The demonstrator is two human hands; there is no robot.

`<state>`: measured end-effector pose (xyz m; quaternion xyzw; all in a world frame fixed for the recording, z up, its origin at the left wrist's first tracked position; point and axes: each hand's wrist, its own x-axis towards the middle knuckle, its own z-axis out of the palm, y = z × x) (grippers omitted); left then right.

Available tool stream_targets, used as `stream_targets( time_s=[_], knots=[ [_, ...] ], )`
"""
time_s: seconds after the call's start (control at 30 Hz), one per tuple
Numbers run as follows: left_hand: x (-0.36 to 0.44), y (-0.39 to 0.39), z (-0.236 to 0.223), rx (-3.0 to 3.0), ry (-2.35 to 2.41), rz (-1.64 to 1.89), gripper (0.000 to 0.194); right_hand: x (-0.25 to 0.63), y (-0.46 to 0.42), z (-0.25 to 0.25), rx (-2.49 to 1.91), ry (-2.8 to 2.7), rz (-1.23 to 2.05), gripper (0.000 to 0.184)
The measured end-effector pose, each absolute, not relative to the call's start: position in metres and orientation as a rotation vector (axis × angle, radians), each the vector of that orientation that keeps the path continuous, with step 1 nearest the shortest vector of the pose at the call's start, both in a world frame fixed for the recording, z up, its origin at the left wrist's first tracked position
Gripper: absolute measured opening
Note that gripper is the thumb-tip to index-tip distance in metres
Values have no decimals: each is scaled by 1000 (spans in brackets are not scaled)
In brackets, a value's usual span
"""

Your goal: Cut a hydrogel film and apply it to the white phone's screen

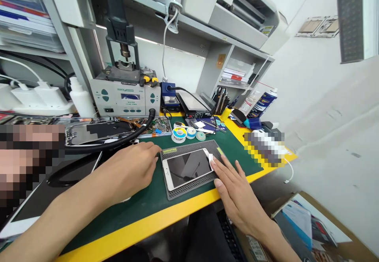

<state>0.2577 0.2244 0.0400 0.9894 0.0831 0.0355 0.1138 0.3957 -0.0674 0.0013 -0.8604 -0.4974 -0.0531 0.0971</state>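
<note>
A white smartphone (186, 169) lies flat, screen up, on a grey perforated mat (195, 185) on the green-topped counter (142, 224). The left hand (130, 171) sits loosely curled, its fingertips at the mat's left edge, pinching nothing. The right hand (237, 191) lies spread, its fingertips on a white scrap of cloth or tissue (211, 161) at the phone's end. The phone should feel light and stiff, but its glass is likely slippery and fragile, so the long frame edges look the safest place to hold
</note>
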Motion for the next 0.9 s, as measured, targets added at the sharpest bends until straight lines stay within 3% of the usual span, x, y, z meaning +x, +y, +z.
stream_targets(
  time_s=[0.53, 0.9],
  knots=[
    [262, 226, 42, 2889, 280, 74, 45, 411, -25, 23, -2535, -1594, -97, 61],
    [262, 227, 37, 2910, 242, 168, 45, 353, 8, 33, -2291, -1699, 69, 65]
  ],
)
